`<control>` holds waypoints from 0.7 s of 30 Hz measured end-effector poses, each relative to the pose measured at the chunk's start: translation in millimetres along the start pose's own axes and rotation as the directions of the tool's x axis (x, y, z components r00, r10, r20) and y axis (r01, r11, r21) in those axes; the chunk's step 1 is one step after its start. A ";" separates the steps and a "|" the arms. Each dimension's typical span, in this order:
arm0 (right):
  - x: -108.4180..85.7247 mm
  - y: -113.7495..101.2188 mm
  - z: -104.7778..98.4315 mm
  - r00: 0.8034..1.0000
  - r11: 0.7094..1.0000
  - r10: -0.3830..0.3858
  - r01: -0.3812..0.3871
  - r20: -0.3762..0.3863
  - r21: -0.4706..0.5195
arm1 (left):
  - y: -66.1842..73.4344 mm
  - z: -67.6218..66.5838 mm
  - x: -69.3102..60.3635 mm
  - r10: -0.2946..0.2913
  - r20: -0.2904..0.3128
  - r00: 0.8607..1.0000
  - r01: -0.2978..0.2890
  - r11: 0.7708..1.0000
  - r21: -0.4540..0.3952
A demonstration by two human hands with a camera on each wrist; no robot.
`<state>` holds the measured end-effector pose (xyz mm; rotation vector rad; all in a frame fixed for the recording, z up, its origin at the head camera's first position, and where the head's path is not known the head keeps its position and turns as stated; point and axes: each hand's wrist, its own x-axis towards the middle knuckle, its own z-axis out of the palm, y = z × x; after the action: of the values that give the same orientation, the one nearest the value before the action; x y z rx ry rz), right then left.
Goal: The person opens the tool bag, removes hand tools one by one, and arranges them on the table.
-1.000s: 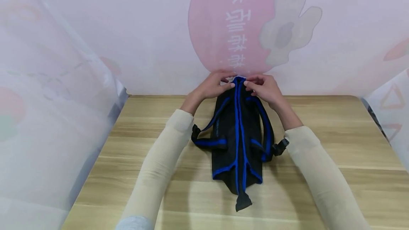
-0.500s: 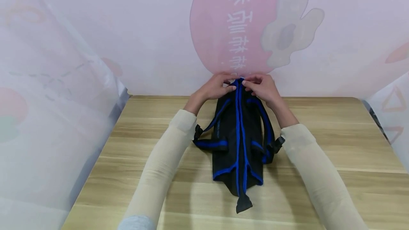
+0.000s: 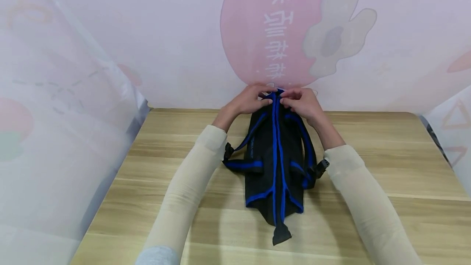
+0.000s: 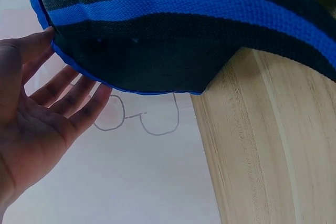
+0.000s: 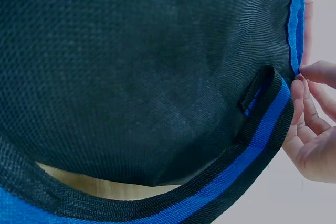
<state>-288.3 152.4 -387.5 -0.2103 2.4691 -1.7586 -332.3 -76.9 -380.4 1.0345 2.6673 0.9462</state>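
Observation:
A black fabric bag (image 3: pixel 259 146) with blue trim lies lengthwise on the table, its two blue edges running side by side down the middle. My left hand (image 3: pixel 248 100) holds the bag's far end, thumb on the near side of the blue edge and fingers behind it; the left wrist view shows this hand (image 4: pixel 50 98) at the trim. Opposite it, my right hand (image 3: pixel 303 103) pinches the other edge. Thumb and fingertips of the right hand (image 5: pixel 315 114) meet at the blue trim in the right wrist view. What lies between the edges is hidden.
Blue-striped straps (image 3: pixel 243 165) loop out on both sides of the bag, with black buckles (image 3: pixel 321 167) near the forearms. A dark tab (image 3: pixel 281 234) sticks out at the near end. Behind the wooden table (image 3: pixel 386 154) hangs a printed white and pink cloth (image 3: pixel 184 44).
Both hands stay at the bag's far end. The right fingers have shifted slightly on the edge, the thumb now a little lower. The bag has barely moved.

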 end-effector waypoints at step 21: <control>-0.6 -1.9 -5.8 0.993 0.997 0.053 -0.047 0.107 -0.056 | -2.9 5.2 4.3 0.041 0.004 0.999 -0.041 0.999 0.007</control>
<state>-288.5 157.3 -383.8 -0.2399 2.4249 -1.6186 -335.5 -73.2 -385.8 1.0958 2.6576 0.9415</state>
